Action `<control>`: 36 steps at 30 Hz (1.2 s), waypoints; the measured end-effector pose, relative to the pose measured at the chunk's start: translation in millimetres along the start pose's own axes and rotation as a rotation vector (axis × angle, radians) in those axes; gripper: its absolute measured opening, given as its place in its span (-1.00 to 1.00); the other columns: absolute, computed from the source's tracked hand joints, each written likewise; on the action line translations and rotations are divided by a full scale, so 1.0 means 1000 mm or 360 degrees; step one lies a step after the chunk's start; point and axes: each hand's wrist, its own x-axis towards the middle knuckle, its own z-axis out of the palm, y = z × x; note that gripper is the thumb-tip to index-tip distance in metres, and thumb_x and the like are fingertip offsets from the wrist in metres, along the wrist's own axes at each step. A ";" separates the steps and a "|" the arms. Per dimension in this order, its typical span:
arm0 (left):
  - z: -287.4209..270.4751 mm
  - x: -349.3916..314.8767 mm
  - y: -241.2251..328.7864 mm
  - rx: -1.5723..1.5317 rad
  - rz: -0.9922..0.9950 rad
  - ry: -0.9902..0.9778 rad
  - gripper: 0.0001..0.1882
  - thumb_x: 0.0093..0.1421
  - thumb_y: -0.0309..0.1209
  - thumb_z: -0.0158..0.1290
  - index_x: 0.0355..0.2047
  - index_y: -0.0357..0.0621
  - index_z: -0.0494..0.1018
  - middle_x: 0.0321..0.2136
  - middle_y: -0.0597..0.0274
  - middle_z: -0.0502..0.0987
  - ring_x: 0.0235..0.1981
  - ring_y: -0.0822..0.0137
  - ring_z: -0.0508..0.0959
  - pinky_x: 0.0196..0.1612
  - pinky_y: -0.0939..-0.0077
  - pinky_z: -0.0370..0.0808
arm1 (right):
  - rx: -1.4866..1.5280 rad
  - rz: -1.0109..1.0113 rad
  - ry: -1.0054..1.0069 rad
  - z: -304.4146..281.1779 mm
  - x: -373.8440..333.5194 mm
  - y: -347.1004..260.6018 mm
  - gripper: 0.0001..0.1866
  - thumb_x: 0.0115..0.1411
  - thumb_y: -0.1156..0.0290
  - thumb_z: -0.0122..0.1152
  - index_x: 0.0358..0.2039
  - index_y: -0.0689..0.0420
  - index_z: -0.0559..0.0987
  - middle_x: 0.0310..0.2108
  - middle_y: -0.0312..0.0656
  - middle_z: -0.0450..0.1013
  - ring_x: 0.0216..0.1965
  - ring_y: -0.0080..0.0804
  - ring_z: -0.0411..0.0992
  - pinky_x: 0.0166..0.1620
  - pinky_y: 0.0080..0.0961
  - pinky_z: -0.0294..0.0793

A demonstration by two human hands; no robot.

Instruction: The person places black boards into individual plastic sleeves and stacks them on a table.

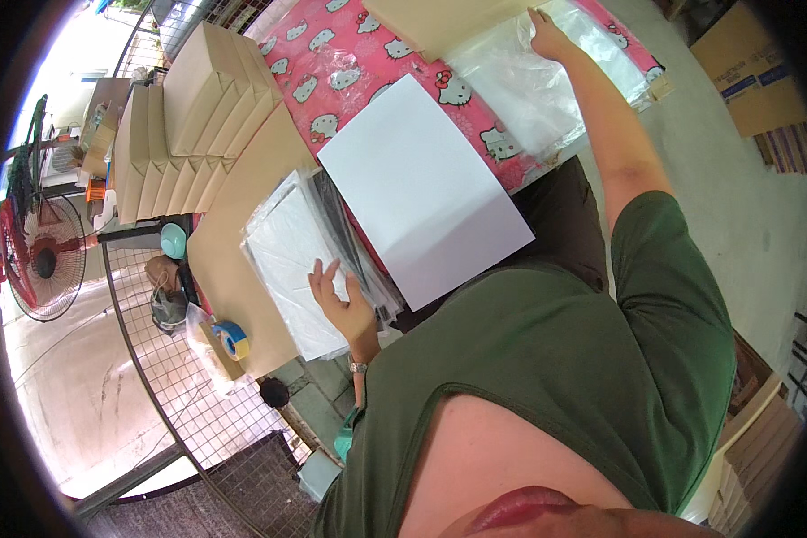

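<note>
Two grips [339, 310] [548, 40], one fan [45, 262]

Left hand [347, 312] splayed, right hand [548, 38] outstretched

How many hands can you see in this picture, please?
2. The left hand is over the whitish plastic pile; the right hand is by the clear plastic, near the tan sheet's edge. No others show.

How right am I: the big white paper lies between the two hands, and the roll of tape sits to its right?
Not quite: the head view shows the roll of tape left of the big white paper. The paper lies between left hand and right hand.
</note>
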 end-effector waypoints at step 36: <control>0.016 0.031 0.062 -0.1033 -0.0272 -0.1020 -0.66 0.07 -0.58 0.13 -0.11 -0.34 0.38 -0.35 0.26 0.53 -0.32 0.53 0.49 -0.24 0.67 0.41 | 0.1375 -0.0600 -0.1342 -0.077 -0.250 -0.269 -0.87 0.16 0.41 0.12 -0.32 0.19 0.48 -0.47 -0.24 0.46 -0.45 -0.64 0.36 -0.37 -0.59 0.35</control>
